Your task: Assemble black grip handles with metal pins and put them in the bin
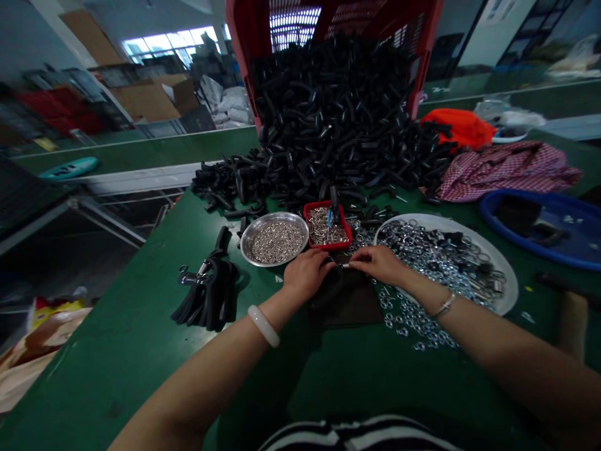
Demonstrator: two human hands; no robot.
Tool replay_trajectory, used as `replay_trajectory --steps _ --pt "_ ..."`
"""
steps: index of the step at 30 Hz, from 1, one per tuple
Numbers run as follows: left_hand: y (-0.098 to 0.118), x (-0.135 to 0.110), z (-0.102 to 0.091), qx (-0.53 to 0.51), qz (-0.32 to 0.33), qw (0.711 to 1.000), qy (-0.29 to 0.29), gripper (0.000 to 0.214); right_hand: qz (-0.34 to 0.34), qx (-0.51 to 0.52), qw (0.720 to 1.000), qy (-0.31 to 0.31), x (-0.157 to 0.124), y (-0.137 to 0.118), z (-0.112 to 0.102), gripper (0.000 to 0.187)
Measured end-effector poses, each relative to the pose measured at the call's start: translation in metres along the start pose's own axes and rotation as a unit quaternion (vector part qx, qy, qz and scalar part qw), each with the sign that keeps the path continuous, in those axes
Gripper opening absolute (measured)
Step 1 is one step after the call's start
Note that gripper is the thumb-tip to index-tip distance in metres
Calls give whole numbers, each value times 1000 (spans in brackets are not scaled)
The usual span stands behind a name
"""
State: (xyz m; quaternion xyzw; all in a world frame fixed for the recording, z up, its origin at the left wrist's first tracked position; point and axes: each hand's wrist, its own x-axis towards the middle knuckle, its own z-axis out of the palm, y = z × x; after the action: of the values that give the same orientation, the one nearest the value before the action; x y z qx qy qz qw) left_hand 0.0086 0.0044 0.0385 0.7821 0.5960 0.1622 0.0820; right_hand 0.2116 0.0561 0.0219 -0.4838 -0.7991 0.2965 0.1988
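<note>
My left hand point(305, 274) is closed on a black plastic handle point(327, 289), which lies partly hidden beneath the fingers above a dark pad point(357, 307). The fingers of my right hand point(378, 263) pinch a small coiled metal spring point(345, 265) at the handle's end. Just beyond both hands stands a red basket point(348, 237) of small metal pins, with a black-and-blue tool resting in it. A steel bowl point(245, 252) full of tiny metal parts is beside it on the left. Several black handles point(213, 291) with metal fittings lie stacked farther left.
A tipped red crate point(244, 69) spills a large heap of black handles point(328, 131) across the back. On the right, a white tray point(509, 285) holds metal rings, with loose nuts around it. A blue tray point(582, 250), checked cloth point(507, 169) and hammer point(573, 319) lie farther right.
</note>
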Motion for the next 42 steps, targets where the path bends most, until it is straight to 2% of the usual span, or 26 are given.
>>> replay_trajectory --steps 5,8,11,13,15,18,22,25,27,28,31,33,36,38,42 --pt "-9 -5 12 -40 -18 999 -4 40 0 -22 1000 6 -8 -13 -1 17" --pt "-11 -11 9 -36 -17 998 -43 46 -18 -24 999 26 -16 -18 2 18" --pt "-6 -13 0 -11 -1 995 -97 66 -26 -15 998 48 -21 -19 6 17" --pt "1 -12 -4 11 -4 994 -113 87 -25 -11 998 64 -22 -18 8 17" --pt "7 -11 -6 25 -10 992 -121 95 -30 -20 997 75 -23 -17 9 16" --pt "13 -12 -3 29 -7 991 -127 94 -42 -54 994 81 -28 -17 12 14" --pt "10 -16 4 26 8 994 -105 92 -43 -88 991 88 -36 -16 18 14" --pt "3 -14 4 11 11 994 -107 92 -24 -104 993 53 -32 -18 15 13" --pt "0 -8 2 1 14 994 -111 93 -23 -121 992 38 -21 -23 7 12" --pt "-1 -5 1 -3 17 993 -113 93 -26 -130 990 51 -11 -26 1 14" --pt "-3 2 -1 -9 19 993 -119 94 -15 -162 976 141 29 -35 -15 22" --pt "-4 4 0 -15 13 992 -122 95 38 -198 966 161 62 -38 -22 29" --pt "-6 3 1 -33 14 992 -122 97 123 -238 954 138 106 -37 -23 41" --pt "-7 2 1 -36 16 992 -121 96 137 -242 951 132 126 -35 -20 47" --pt "-7 1 0 -28 10 991 -129 97 153 -259 941 152 138 -38 -11 59"
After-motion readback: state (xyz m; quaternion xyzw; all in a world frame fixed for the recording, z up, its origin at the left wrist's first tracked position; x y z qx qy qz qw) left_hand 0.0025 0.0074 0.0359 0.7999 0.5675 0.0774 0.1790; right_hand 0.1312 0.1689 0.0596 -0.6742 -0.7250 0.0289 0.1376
